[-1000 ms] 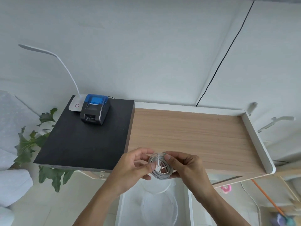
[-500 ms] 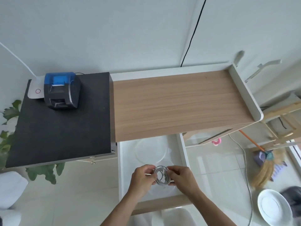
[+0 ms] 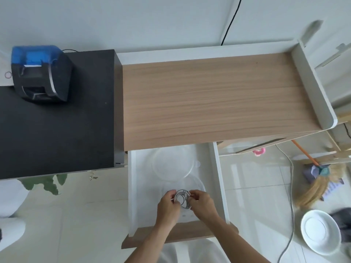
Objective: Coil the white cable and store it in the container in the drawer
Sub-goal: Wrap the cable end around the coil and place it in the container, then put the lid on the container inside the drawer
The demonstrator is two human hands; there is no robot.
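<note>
The white cable is wound into a small coil, pinched between my left hand and my right hand. Both hands hold it low inside the open white drawer, over a clear round container whose rim shows just behind my fingers. A clear round lid lies further back in the drawer. My hands hide most of the container's near side.
The wooden desk top lies beyond the drawer, with a black board and a blue-topped printer at left. On the floor at right are a broom, a white plate and a grey cord.
My hands have carried the coil from above the desk edge down into the open drawer, over the clear container. The view has tilted downward.
</note>
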